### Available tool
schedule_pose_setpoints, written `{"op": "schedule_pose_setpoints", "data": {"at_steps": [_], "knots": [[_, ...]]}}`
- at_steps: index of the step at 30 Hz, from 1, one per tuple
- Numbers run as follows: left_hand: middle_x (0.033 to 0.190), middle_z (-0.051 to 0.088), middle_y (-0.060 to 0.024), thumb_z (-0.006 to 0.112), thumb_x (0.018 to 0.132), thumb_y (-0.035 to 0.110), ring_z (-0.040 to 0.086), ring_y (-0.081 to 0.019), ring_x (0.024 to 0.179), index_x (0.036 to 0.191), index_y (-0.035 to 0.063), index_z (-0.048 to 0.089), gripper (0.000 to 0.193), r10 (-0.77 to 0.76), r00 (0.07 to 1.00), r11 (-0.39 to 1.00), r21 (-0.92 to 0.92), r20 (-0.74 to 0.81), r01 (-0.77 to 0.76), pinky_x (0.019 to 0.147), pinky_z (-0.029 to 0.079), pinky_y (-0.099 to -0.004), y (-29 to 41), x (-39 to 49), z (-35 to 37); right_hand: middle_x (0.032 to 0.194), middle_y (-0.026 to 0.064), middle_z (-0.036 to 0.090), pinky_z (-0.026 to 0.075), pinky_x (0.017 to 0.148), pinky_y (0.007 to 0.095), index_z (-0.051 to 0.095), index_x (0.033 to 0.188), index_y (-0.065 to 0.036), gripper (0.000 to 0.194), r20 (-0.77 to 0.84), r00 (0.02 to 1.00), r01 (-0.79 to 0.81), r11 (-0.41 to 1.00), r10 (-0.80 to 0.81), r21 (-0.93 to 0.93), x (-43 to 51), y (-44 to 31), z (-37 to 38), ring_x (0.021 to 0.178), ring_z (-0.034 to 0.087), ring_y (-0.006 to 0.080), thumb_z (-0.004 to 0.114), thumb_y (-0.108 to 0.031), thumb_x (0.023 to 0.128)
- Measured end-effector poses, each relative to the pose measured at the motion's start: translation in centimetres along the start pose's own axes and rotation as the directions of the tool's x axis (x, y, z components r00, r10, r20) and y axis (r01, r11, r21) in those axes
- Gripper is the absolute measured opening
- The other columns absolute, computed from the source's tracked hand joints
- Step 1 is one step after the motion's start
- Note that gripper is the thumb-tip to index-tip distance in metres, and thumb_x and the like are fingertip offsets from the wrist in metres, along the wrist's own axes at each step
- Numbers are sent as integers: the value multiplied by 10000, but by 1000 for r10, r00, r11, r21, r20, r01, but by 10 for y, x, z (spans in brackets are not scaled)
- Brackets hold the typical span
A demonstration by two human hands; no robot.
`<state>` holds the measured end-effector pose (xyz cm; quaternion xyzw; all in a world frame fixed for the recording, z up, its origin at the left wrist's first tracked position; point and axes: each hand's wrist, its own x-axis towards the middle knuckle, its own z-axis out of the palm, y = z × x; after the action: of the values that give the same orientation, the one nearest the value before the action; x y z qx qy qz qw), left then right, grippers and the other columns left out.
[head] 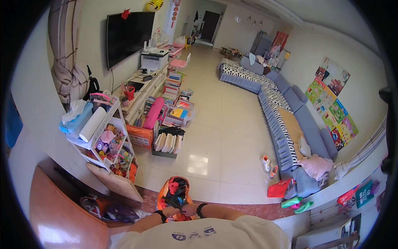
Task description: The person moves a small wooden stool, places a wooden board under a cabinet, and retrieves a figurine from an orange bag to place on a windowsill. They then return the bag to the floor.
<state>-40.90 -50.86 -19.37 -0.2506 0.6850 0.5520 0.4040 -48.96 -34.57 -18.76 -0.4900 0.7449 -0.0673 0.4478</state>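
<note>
At the bottom middle, my left hand (pixel 172 211) and my right hand (pixel 189 209) are close together, each with a black band at the wrist. Both are over the near end of an orange basket or bag (pixel 160 193) filled with clothes (pixel 174 187) in red, blue and black. Dark cloth (pixel 176 201) lies right at my fingers, and both hands seem to grip it, though the fingertips are small and partly hidden. Red and orange items show just below the hands, above my white shirt.
A white shelf cart (pixel 90 143) full of toys and a leaning wooden board (pixel 115 183) stand left. Book boxes (pixel 164 153) line the TV cabinet. At right are a grey sofa (pixel 311 124), shoes (pixel 265 164), a red bag (pixel 279 188) and green bottles (pixel 291 202).
</note>
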Motion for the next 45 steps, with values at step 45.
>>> {"op": "schedule_pose_setpoints", "data": {"at_steps": [45], "knots": [[763,651,-166,533,877,274,655,-242,663,886,-66,645,358,-201,979,970,-146,-37,194,608,525,-350,-63,102,5,944,217,651,514,796,439,623,954,-26,273,64,997,43,995,-49,93,39,55,8,916,644,364,574,-207,755]]}}
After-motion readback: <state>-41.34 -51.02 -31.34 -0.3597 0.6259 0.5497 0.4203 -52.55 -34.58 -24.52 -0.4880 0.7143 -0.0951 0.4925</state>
